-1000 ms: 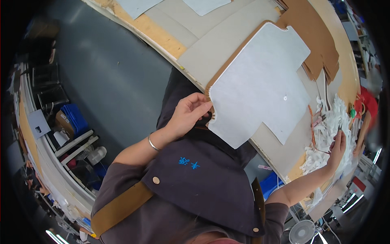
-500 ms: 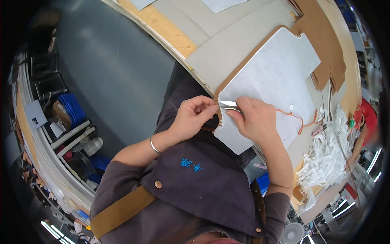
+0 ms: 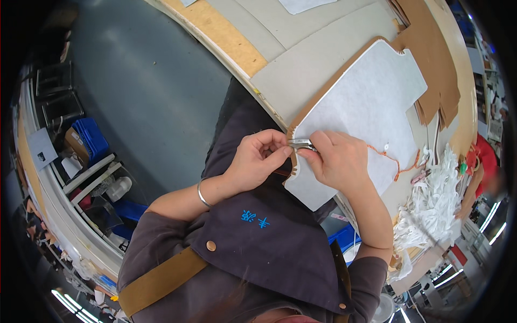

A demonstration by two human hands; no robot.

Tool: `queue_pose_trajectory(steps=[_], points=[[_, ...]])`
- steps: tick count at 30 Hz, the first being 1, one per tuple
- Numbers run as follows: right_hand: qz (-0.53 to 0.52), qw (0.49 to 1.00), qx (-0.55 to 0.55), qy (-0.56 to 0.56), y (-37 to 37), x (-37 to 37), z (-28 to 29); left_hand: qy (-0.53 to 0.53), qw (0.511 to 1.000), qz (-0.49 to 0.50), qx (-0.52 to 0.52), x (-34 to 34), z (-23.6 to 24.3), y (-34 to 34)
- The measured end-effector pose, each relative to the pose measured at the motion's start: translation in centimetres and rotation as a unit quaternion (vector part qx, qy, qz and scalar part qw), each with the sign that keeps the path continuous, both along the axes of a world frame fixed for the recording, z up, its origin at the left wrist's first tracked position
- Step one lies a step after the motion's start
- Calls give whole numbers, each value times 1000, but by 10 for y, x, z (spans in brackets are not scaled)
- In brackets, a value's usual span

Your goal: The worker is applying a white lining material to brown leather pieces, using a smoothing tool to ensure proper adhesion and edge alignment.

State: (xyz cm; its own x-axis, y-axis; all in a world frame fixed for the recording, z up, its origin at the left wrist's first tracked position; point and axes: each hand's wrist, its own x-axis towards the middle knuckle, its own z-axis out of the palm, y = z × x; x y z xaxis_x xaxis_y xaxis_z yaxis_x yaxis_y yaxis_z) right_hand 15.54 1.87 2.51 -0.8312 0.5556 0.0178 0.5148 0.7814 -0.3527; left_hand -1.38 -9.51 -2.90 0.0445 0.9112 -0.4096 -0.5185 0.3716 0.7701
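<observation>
A white panel (image 3: 366, 91) with a brown edge strip (image 3: 334, 81) lies over the table's front edge, its lower-left curve notched. My left hand (image 3: 253, 161) pinches that curve, thumb and index close to the cutting point. My right hand (image 3: 339, 159) grips small metal snips (image 3: 299, 142), their tips on the notched edge beside my left fingertips. An orange cord (image 3: 397, 167) runs right from the snips across the panel. The exact point of the blades is partly hidden by my fingers.
Stacked brown cut pieces (image 3: 431, 64) and grey boards (image 3: 307, 54) cover the table. A pile of white strips (image 3: 425, 210) lies at right, near another person's red sleeve (image 3: 487, 159). Left are grey floor (image 3: 134, 81) and a blue crate (image 3: 89, 137) under a bench.
My right hand came from the white strips at right to the panel's edge, bringing the snips and cord. My left hand stayed pinching the edge. The panel shifted slightly right and down in view.
</observation>
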Motion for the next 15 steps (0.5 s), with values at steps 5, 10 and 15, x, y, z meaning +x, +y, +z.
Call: queue_pose_trajectory(steps=[5, 10, 15], points=[[3, 1000, -5, -6, -1, -3, 5, -12, 999, 22, 22, 5, -1, 0], [-3, 1000, -25, -4, -3, -1, 5, -21, 998, 45, 42, 9, -3, -2], [-14, 998, -51, 17, -8, 1, -2, -25, 998, 40, 33, 7, 0, -3]])
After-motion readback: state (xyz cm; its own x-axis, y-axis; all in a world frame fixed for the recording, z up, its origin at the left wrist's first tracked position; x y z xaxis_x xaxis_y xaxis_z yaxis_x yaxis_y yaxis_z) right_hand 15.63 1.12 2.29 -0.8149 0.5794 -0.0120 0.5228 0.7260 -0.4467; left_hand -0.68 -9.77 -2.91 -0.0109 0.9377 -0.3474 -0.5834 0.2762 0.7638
